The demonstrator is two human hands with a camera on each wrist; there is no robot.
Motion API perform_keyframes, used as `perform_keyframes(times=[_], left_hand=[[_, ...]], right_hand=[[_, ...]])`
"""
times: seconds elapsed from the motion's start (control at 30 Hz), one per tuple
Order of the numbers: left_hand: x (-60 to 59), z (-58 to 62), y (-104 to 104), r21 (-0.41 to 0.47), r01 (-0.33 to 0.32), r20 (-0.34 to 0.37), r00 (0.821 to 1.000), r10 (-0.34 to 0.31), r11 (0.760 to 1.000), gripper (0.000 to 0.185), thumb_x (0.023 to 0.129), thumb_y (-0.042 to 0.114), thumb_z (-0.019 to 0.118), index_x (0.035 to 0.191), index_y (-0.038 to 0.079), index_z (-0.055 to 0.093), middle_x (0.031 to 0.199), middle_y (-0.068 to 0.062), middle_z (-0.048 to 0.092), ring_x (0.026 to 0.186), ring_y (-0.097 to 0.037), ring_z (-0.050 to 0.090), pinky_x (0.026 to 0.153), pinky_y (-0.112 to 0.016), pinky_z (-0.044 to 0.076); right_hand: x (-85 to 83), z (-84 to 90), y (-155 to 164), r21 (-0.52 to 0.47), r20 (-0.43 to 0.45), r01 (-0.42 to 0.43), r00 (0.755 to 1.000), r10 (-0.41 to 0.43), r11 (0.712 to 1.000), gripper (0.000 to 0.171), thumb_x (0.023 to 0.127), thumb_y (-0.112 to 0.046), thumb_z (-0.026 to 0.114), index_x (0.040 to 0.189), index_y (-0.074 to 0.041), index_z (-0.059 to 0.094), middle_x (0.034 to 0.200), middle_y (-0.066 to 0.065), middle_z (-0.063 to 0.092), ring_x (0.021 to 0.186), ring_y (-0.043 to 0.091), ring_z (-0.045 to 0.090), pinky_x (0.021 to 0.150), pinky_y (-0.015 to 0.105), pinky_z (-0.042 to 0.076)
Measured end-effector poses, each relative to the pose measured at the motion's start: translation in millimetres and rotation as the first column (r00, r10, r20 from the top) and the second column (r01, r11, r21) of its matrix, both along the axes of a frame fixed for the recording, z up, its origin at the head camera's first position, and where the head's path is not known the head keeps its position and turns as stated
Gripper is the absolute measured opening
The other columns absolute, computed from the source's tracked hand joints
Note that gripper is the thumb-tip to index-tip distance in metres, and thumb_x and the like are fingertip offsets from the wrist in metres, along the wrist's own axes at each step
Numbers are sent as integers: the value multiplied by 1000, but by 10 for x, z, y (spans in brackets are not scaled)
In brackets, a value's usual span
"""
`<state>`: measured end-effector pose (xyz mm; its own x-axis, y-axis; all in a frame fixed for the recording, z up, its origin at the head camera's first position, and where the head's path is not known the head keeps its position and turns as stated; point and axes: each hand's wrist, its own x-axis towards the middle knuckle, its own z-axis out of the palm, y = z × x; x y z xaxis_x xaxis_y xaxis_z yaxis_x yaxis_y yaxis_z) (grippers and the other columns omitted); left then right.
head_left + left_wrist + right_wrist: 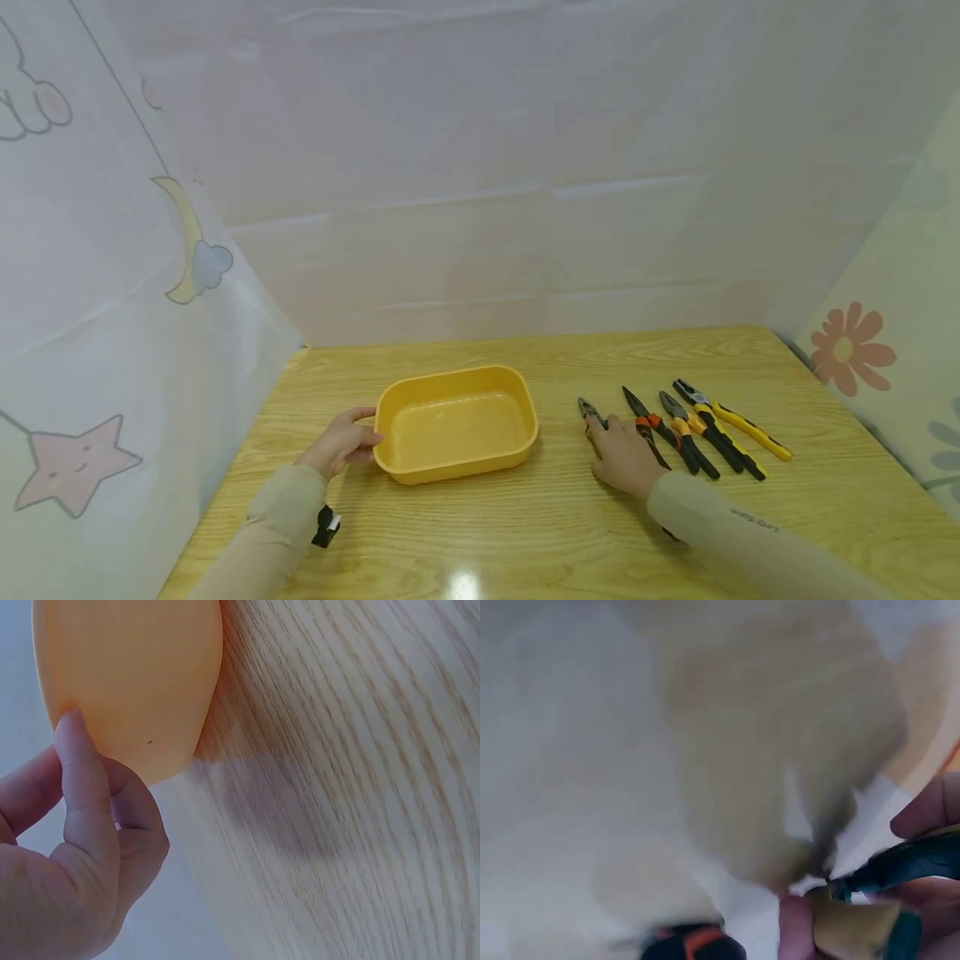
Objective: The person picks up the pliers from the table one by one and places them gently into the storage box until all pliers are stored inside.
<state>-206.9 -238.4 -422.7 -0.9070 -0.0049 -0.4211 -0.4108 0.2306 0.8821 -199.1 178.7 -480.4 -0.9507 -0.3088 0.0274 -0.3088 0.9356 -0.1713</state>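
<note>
Nearby, rounded yellow plastic tray (455, 425)

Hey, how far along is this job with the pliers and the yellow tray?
Barely begun. The yellow tray holds nothing yet. The left hand steadies its left rim. The right hand lies on the leftmost pliers, and the right wrist view shows fingers around a handle. Three more pliers lie in a row on the table to the right, untouched.
</note>
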Motion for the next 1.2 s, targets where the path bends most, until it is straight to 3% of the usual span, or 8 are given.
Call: perform_keyframes(times=[0.13, 0.3, 0.73, 0.87, 1.0, 1.2], left_hand=[[10, 3, 3, 4, 4, 1, 1000, -4, 1000, 62, 93, -8, 55, 148, -8, 26, 122, -30, 55, 58, -12, 58, 56, -23, 53], [7, 1, 2, 14, 2, -10, 1000, -2, 1000, 62, 93, -8, 54, 148, -8, 25, 124, -32, 54, 58, -11, 58, 54, -21, 52], [9, 3, 16, 0, -5, -6, 1000, 5, 1000, 62, 93, -8, 54, 148, -8, 25, 123, -31, 54, 59, -12, 59, 53, -21, 52], [3, 6, 19, 0, -12, -6, 1000, 12, 1000, 62, 93, -9, 54, 147, -8, 26, 122, -31, 54, 60, -13, 60, 53, -21, 52], [-8, -8, 15, 1, -11, -6, 1000, 11, 1000, 62, 92, -9, 54, 148, -7, 27, 110, -27, 60, 59, -13, 59, 53, -22, 52], [-27, -8, 12, -18, -13, 7, 1000, 13, 1000, 62, 92, -8, 55, 148, -5, 29, 91, -18, 64, 55, -11, 56, 52, -22, 51]], right_hand=[[36, 3, -5, 0, -26, 11, 1000, -11, 1000, 56, 81, -11, 71, 133, 2, 55, 114, 33, 51, 94, 49, 53, 53, 45, 48], [64, 33, 18, -48, -40, 38, 998, -40, 998, 55, 78, -11, 73, 131, -2, 59, 119, 33, 51, 98, 51, 51, 41, 32, 37], [115, 142, 123, -132, -86, 30, 995, -42, 991, 61, 75, -8, 72, 135, -8, 58, 125, 32, 49, 88, 43, 52, 39, 26, 29], [125, 186, 135, -147, -110, 20, 993, -36, 989, 61, 76, -8, 72, 135, -9, 57, 126, 32, 49, 92, 46, 52, 37, 22, 26], [158, 254, 127, -143, -129, 12, 991, -31, 990, 61, 76, -8, 73, 135, -8, 58, 127, 33, 49, 96, 49, 52, 37, 22, 27], [204, 327, 108, -92, -232, -33, 973, 11, 995, 57, 75, -6, 73, 131, -6, 61, 123, 30, 53, 93, 46, 54, 41, 26, 31]])
